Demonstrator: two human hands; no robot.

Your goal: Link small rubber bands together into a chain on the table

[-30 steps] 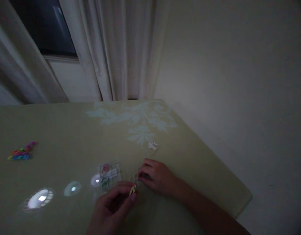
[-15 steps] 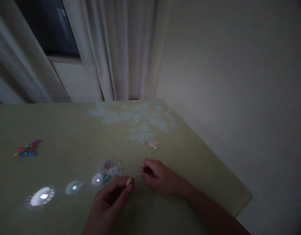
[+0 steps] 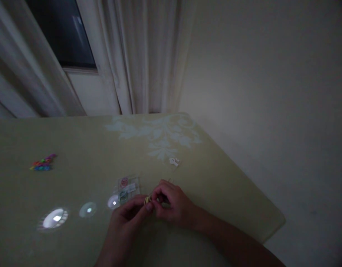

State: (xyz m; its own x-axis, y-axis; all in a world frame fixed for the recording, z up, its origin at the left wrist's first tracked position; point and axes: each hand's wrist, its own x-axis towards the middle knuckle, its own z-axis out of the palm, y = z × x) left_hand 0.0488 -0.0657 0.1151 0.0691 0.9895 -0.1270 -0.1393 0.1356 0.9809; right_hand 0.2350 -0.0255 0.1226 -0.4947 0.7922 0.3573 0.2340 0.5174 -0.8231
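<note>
My left hand [image 3: 126, 222] pinches a small yellow loop, likely a rubber band [image 3: 147, 200], between thumb and fingertips. My right hand [image 3: 172, 204] is curled closed with its fingertips meeting the same yellow piece, just above the pale green table [image 3: 90, 148]. What else the right fingers hold is too dim to make out. A clear plastic packet [image 3: 127, 187] with red and green bits inside lies on the table just left of the hands.
A heap of coloured bands [image 3: 43, 164] lies at the far left of the table. A small white piece [image 3: 174, 161] rests beyond the hands. Lamp reflections [image 3: 55, 218] shine on the near left. Curtains [image 3: 137, 55] and a dark window [image 3: 62, 33] stand behind; the table's right edge [image 3: 243, 174] runs diagonally.
My two hands have come together: the right hand left the table surface and its fingertips now meet the yellow loop held by the left. The view has shifted slightly to the left.
</note>
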